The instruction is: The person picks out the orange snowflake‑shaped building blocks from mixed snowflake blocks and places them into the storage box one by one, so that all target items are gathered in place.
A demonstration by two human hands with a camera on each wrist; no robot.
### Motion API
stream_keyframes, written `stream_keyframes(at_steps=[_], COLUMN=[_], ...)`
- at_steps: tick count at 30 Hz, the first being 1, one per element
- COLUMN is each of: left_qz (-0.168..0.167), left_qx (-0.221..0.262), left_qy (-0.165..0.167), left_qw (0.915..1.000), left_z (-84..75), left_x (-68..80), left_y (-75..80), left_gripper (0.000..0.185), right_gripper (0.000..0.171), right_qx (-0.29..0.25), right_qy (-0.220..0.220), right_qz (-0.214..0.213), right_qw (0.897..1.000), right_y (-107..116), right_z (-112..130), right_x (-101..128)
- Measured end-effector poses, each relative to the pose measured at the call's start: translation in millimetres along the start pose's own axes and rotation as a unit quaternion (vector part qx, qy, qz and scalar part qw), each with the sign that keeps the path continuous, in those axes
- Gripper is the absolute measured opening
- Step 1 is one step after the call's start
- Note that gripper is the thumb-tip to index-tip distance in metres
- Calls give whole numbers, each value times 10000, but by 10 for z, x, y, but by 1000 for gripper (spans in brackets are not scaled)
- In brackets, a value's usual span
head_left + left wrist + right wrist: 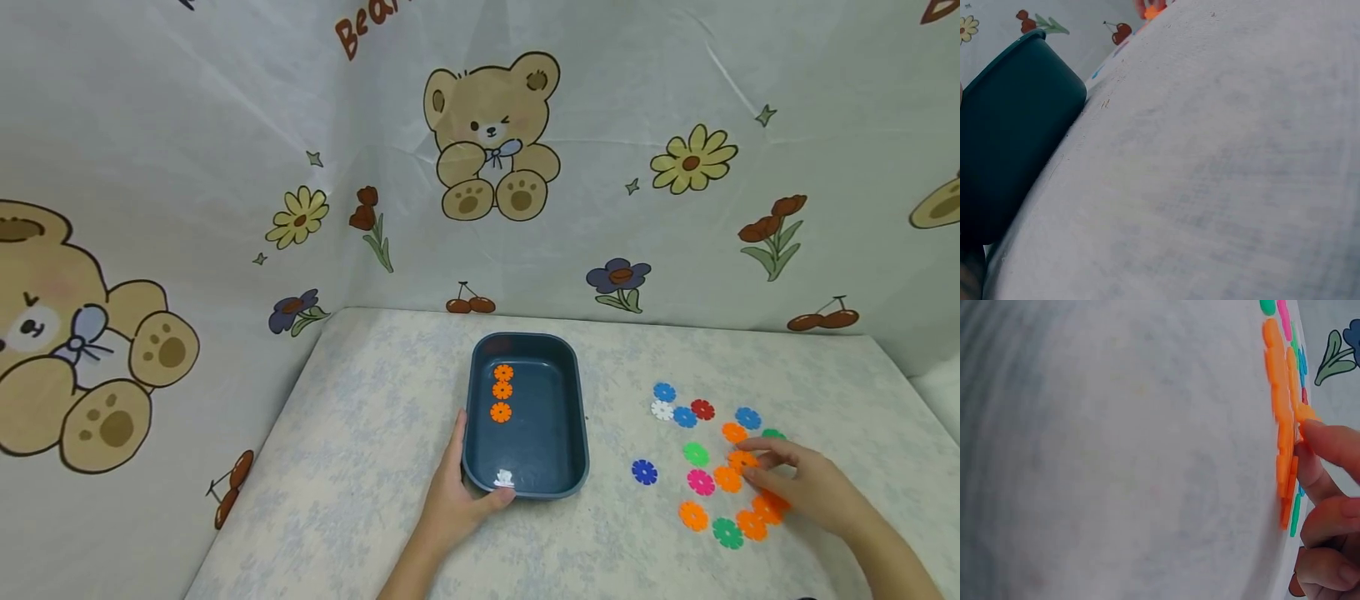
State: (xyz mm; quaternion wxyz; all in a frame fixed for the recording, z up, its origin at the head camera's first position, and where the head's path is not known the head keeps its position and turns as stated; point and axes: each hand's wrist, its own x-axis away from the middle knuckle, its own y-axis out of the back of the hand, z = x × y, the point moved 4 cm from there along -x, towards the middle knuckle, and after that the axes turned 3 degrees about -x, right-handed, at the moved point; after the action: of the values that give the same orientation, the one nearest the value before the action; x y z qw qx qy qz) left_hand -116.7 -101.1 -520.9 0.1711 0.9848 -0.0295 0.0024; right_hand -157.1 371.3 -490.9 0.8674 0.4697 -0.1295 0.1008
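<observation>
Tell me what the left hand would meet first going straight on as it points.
Most likely the dark blue tray: the left hand holds its near left corner between thumb and fingers, leaving no visible gap.

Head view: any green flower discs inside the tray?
No, the three flower discs in the dark blue tray are all orange, and the green ones lie on the table.

The box (pixel 543 442) in the middle is dark blue, with three orange flower pieces (pixel 502 390) in it. At the lower right, more flower pieces (pixel 727 479) are orange, blue, green, pink, red and white. The table (pixel 337 433) is whitish with pale blue blotches. The wall cloth (pixel 600 108) is pale grey with tan bears (pixel 493 137), yellow and purple flowers (pixel 691 162), and brown cherries (pixel 471 306).
</observation>
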Motion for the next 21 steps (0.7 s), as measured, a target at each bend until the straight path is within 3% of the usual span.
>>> stream_keyframes(at_steps=[5, 11, 15, 21], left_qz=[9, 9, -5, 20], left_qx=[43, 31, 5, 86], left_qy=[28, 28, 16, 24], left_qw=[10000, 10000, 10000, 10000], left_z=[-7, -12, -5, -9], left_x=[0, 2, 1, 1], left_y=[-3, 5, 11, 7], left_gripper=[119, 118, 119, 119], right_gripper=[57, 78, 77, 63], right_qx=[33, -161, -722, -1367], right_qy=[73, -269, -184, 473], right_qz=[84, -13, -213, -394], right_qw=[9999, 9995, 9970, 9887], right_y=[1, 48, -17, -168], right_z=[-13, 114, 425, 1060], right_x=[-4, -12, -6, -118])
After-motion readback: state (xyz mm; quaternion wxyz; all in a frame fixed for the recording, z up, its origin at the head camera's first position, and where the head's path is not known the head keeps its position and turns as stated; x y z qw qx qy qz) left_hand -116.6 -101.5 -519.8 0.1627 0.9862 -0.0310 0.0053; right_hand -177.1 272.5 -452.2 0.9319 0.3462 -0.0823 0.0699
